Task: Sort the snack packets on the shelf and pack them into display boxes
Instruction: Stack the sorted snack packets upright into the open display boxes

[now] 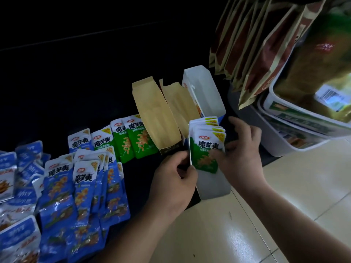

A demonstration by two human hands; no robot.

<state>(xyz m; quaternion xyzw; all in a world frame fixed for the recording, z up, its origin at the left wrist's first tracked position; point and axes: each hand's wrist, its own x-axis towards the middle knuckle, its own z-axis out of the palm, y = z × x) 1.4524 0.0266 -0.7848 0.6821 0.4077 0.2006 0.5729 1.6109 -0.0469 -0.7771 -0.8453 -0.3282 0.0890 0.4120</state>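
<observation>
Head view: left hand (pixel 175 173) pinches and right hand (pixel 242 150) clasps the green packets (pixel 206 145) standing at the box (pixel 215 187) front; best to square them, then slide them back evenly

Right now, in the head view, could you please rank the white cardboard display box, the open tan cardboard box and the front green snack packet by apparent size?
1. White cardboard display box, the longest.
2. Open tan cardboard box, noticeably shorter.
3. Front green snack packet, clearly smallest.
</observation>
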